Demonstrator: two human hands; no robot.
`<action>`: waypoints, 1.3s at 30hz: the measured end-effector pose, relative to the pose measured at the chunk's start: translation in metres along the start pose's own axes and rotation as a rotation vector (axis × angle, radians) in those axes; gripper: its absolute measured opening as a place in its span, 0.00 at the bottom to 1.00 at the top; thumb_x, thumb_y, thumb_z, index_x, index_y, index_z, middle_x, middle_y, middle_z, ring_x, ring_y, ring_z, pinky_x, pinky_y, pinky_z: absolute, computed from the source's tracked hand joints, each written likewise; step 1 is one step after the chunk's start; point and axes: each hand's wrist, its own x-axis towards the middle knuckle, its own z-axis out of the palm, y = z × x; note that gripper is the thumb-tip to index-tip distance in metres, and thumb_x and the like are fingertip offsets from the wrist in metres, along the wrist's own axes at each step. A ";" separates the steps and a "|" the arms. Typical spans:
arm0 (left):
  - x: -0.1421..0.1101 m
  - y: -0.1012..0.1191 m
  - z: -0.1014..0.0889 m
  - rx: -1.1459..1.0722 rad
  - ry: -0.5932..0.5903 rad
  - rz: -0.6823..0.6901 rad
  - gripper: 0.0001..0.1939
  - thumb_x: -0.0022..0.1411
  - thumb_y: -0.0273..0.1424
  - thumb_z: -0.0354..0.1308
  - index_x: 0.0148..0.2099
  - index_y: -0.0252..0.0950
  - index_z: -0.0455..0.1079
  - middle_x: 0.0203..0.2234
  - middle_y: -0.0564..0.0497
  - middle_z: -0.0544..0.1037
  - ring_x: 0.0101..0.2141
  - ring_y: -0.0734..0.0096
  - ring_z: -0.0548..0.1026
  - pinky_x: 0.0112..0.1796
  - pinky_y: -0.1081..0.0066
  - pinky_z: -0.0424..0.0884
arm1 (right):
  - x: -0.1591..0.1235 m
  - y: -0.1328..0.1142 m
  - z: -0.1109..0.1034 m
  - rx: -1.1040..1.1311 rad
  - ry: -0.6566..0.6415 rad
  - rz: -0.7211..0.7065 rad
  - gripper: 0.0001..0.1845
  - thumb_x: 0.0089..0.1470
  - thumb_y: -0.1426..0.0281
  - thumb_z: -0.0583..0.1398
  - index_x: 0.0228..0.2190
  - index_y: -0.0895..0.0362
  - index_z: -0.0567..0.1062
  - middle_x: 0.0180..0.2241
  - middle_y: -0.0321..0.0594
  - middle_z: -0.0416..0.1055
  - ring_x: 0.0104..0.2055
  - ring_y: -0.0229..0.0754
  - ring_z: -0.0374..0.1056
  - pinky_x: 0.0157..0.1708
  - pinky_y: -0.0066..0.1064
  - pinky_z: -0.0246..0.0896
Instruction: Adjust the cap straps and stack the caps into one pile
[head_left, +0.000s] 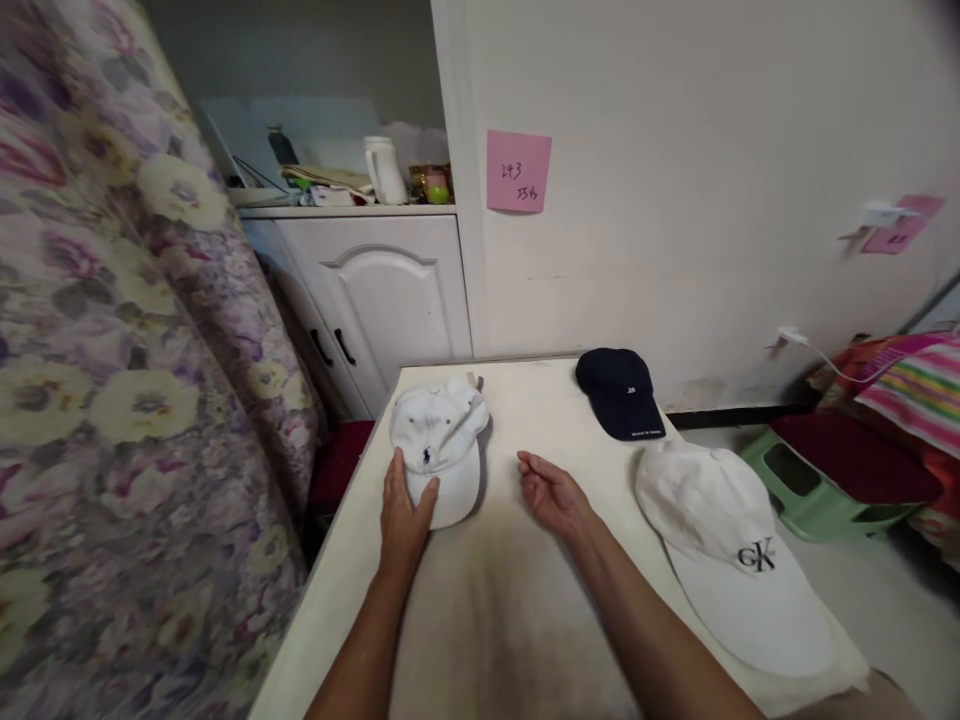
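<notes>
A white baseball cap (441, 430) with a small dark rider logo lies on the left side of the table, its brim pointing toward me. My left hand (405, 510) is at the near left edge of that cap, thumb on the brim and fingers along its side, holding it. Over the middle of the table is my right hand (551, 492), apart from every cap, its fingers curled together and no object showing in them. To the right lies a larger white cap (720, 520) with dark letters on its front. Behind it a navy cap (619, 392) rests near the back right corner.
The pale table (525, 400) meets the wall at the back. A floral curtain (135, 400) hangs on the left. Behind is a white cabinet (382, 280) with a white jug (385, 170) on top. A green stool (810, 490) stands right. A pink note (518, 171) is on the wall.
</notes>
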 end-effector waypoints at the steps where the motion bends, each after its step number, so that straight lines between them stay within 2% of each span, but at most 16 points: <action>1: 0.000 0.000 0.000 -0.011 0.003 -0.005 0.40 0.64 0.40 0.56 0.72 0.35 0.45 0.67 0.37 0.57 0.67 0.50 0.54 0.65 0.50 0.52 | 0.017 0.002 0.005 0.001 -0.002 0.008 0.07 0.54 0.81 0.63 0.37 0.63 0.76 0.27 0.39 0.77 0.22 0.30 0.71 0.23 0.16 0.71; 6: 0.000 -0.003 0.000 -0.023 0.008 -0.035 0.40 0.64 0.40 0.56 0.72 0.34 0.46 0.67 0.36 0.57 0.66 0.50 0.55 0.64 0.50 0.52 | 0.082 0.012 0.014 0.023 -0.007 0.044 0.06 0.57 0.82 0.60 0.36 0.62 0.74 0.25 0.37 0.76 0.19 0.27 0.68 0.21 0.13 0.68; 13: 0.000 -0.004 -0.002 -0.025 -0.007 -0.049 0.40 0.63 0.40 0.57 0.72 0.35 0.46 0.67 0.37 0.58 0.66 0.49 0.56 0.64 0.50 0.53 | 0.123 0.016 0.004 0.053 -0.042 0.142 0.06 0.64 0.78 0.55 0.35 0.61 0.71 0.25 0.33 0.72 0.16 0.25 0.61 0.17 0.14 0.63; 15: 0.000 -0.003 -0.003 -0.040 -0.008 -0.067 0.41 0.63 0.39 0.58 0.72 0.37 0.46 0.67 0.37 0.58 0.66 0.49 0.56 0.64 0.49 0.53 | 0.131 0.015 0.000 0.051 -0.047 0.179 0.04 0.65 0.74 0.57 0.39 0.61 0.72 0.29 0.35 0.73 0.22 0.29 0.66 0.21 0.20 0.67; 17: 0.000 -0.003 -0.003 -0.046 -0.005 -0.093 0.42 0.62 0.40 0.58 0.72 0.37 0.45 0.67 0.37 0.58 0.66 0.49 0.56 0.64 0.49 0.53 | 0.135 0.014 -0.005 0.050 -0.053 0.202 0.10 0.64 0.69 0.59 0.45 0.60 0.73 0.39 0.40 0.74 0.33 0.37 0.72 0.32 0.31 0.73; 19: 0.000 -0.002 -0.002 -0.038 -0.006 -0.127 0.44 0.62 0.40 0.59 0.72 0.35 0.44 0.67 0.36 0.57 0.66 0.48 0.55 0.63 0.49 0.54 | 0.134 0.011 -0.008 0.053 -0.069 0.211 0.17 0.63 0.65 0.60 0.51 0.59 0.71 0.49 0.45 0.71 0.44 0.45 0.72 0.42 0.41 0.72; 20: 0.000 -0.001 -0.002 -0.029 -0.010 -0.143 0.44 0.61 0.41 0.59 0.72 0.34 0.43 0.67 0.35 0.57 0.66 0.48 0.55 0.63 0.50 0.54 | 0.133 0.009 -0.009 0.056 -0.081 0.216 0.18 0.63 0.64 0.60 0.52 0.58 0.71 0.51 0.46 0.70 0.47 0.47 0.71 0.44 0.43 0.71; 22: 0.000 -0.001 -0.001 -0.014 -0.015 -0.160 0.44 0.61 0.41 0.59 0.72 0.33 0.44 0.67 0.34 0.57 0.66 0.47 0.55 0.63 0.50 0.54 | 0.127 0.005 -0.009 0.062 -0.114 0.233 0.15 0.63 0.65 0.60 0.49 0.59 0.72 0.47 0.44 0.72 0.42 0.44 0.73 0.40 0.40 0.73; 24: 0.000 -0.001 -0.001 -0.012 -0.013 -0.151 0.43 0.61 0.41 0.59 0.72 0.34 0.46 0.66 0.35 0.58 0.66 0.47 0.56 0.63 0.50 0.54 | 0.120 0.003 -0.005 0.070 -0.155 0.257 0.09 0.64 0.67 0.59 0.41 0.61 0.73 0.34 0.37 0.73 0.28 0.34 0.71 0.31 0.29 0.72; 26: 0.001 -0.001 -0.001 -0.014 -0.009 -0.135 0.43 0.60 0.41 0.59 0.72 0.35 0.47 0.65 0.36 0.59 0.65 0.48 0.57 0.63 0.50 0.55 | 0.115 0.003 0.000 0.081 -0.198 0.280 0.09 0.65 0.70 0.57 0.32 0.60 0.69 0.21 0.27 0.66 0.15 0.26 0.59 0.23 0.20 0.68; 27: 0.001 -0.002 -0.001 -0.012 -0.011 -0.129 0.42 0.60 0.41 0.58 0.71 0.36 0.47 0.65 0.37 0.60 0.65 0.48 0.58 0.63 0.50 0.56 | 0.113 0.004 0.002 0.087 -0.219 0.291 0.11 0.66 0.71 0.56 0.30 0.59 0.67 0.19 0.23 0.62 0.12 0.23 0.53 0.21 0.17 0.66; 30: 0.001 -0.002 -0.001 0.012 -0.017 -0.118 0.42 0.60 0.41 0.58 0.71 0.35 0.47 0.65 0.36 0.60 0.65 0.47 0.58 0.62 0.50 0.57 | 0.112 0.007 0.008 0.092 -0.262 0.336 0.14 0.67 0.71 0.54 0.27 0.58 0.63 0.17 0.20 0.56 0.09 0.21 0.45 0.20 0.14 0.65; 34: 0.001 -0.002 0.000 0.016 -0.016 -0.115 0.42 0.61 0.41 0.58 0.71 0.33 0.48 0.64 0.34 0.60 0.64 0.47 0.58 0.62 0.49 0.57 | 0.117 0.009 0.008 0.071 -0.272 0.402 0.18 0.69 0.69 0.51 0.25 0.58 0.63 0.15 0.20 0.54 0.08 0.22 0.43 0.22 0.17 0.67; 39: 0.002 -0.001 0.000 -0.008 -0.015 -0.129 0.42 0.60 0.40 0.59 0.71 0.37 0.48 0.64 0.37 0.61 0.64 0.48 0.59 0.61 0.49 0.58 | 0.122 0.006 0.004 0.060 -0.255 0.420 0.15 0.68 0.64 0.53 0.31 0.58 0.69 0.13 0.18 0.53 0.08 0.23 0.43 0.21 0.18 0.67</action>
